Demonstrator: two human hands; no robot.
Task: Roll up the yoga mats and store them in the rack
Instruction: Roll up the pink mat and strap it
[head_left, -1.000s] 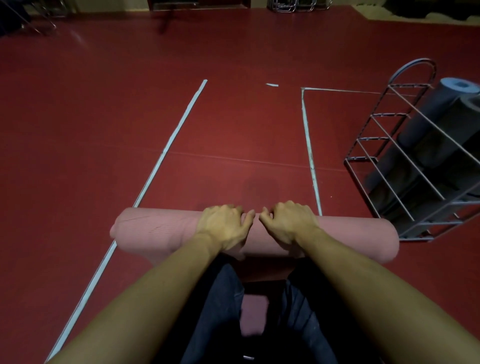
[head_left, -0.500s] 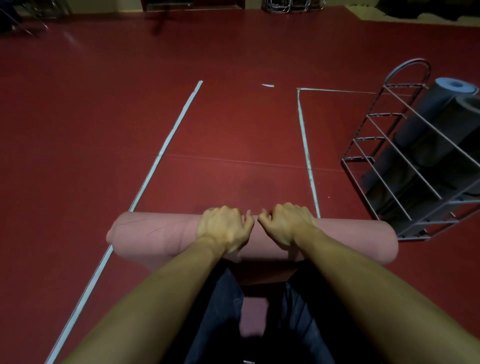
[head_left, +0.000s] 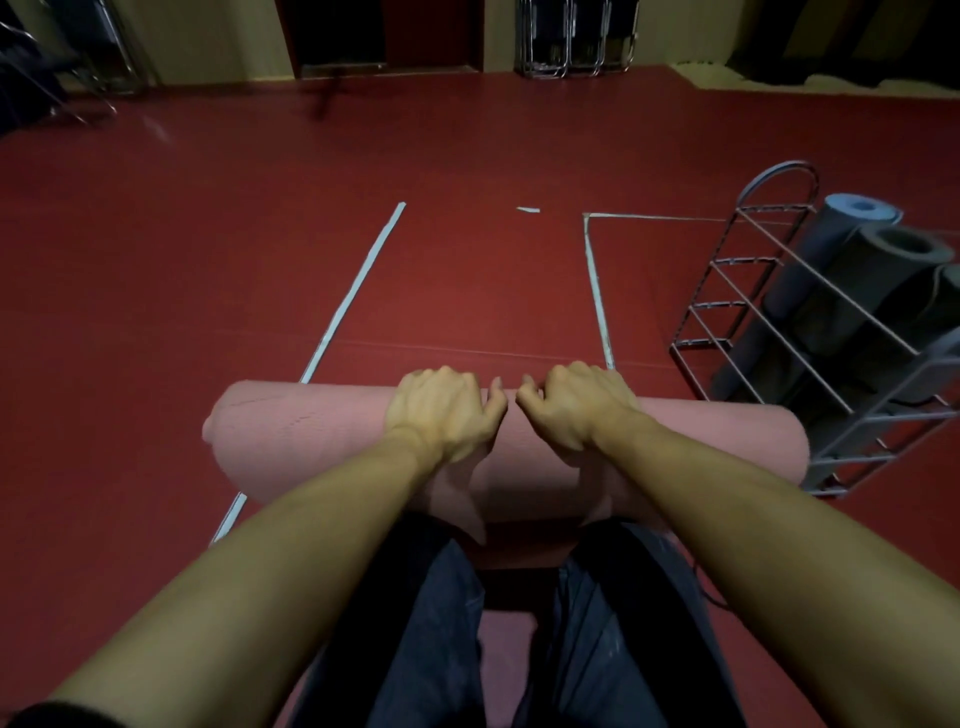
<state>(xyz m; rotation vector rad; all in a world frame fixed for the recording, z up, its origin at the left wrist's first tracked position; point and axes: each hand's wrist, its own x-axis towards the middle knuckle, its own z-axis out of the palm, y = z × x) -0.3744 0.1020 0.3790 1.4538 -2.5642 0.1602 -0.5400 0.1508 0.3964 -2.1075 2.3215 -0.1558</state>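
A pink yoga mat (head_left: 311, 441), rolled into a thick cylinder, lies crosswise on the red floor just in front of my knees. My left hand (head_left: 444, 410) grips the top of the roll near its middle, fingers curled over the far side. My right hand (head_left: 579, 405) grips it right beside the left, thumbs almost meeting. A short loose flap of the mat hangs toward my legs. At the right stands a grey wire rack (head_left: 769, 312) holding a blue rolled mat (head_left: 831, 234) and a dark grey rolled mat (head_left: 878, 270).
White tape lines (head_left: 353, 291) mark the red floor ahead. Folded metal chairs (head_left: 571, 36) lean against the far wall, and a dark frame stands at the far left. The rack's near end almost touches the pink roll's right end.
The roll has come slightly closer to my legs with both hands still on it. My head has tilted up, so the far wall now shows.
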